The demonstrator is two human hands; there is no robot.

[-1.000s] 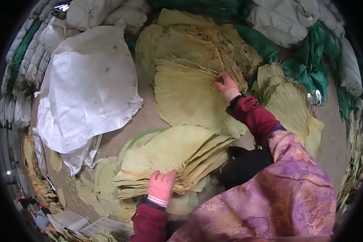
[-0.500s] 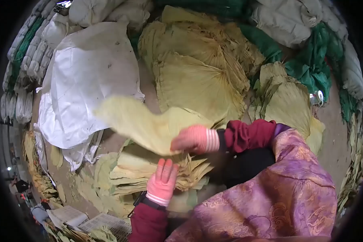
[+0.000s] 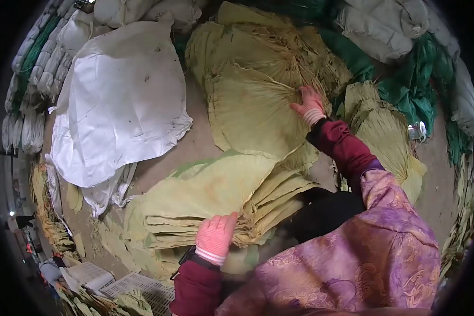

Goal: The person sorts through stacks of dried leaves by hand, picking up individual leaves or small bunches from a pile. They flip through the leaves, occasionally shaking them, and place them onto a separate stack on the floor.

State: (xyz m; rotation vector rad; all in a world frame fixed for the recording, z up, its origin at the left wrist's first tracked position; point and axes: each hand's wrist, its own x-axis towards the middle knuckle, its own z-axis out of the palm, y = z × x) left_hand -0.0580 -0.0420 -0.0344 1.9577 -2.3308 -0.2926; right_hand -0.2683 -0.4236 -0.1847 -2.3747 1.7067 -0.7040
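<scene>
My left hand [image 3: 214,238], in a pink glove with a striped cuff, lies against the near edge of a stack of folded dried lotus leaves [image 3: 205,184]. Its fingers are stretched out over the edge, and the thumb is hidden. Farther off, my right hand [image 3: 310,104], in a matching glove, touches the gathered centre of the top leaf on a large pile of dried lotus leaves [image 3: 253,100]. Its thumb and fingers are apart, with no leaf lifted. The folded stack has its layered edges toward me and a pale, broad leaf on top.
A white woven sack [image 3: 126,95] lies at the left. Another leaf bundle [image 3: 376,134] sits to the right, near green netting [image 3: 413,89] and a shiny can [image 3: 417,130]. Printed paper [image 3: 137,289] and leaf scraps are at lower left. Full white sacks [image 3: 376,29] stand behind.
My right hand has let go of the pale leaf, which now lies on the folded stack, and has moved up and right to the large pile. My left hand remains by the stack's near edge.
</scene>
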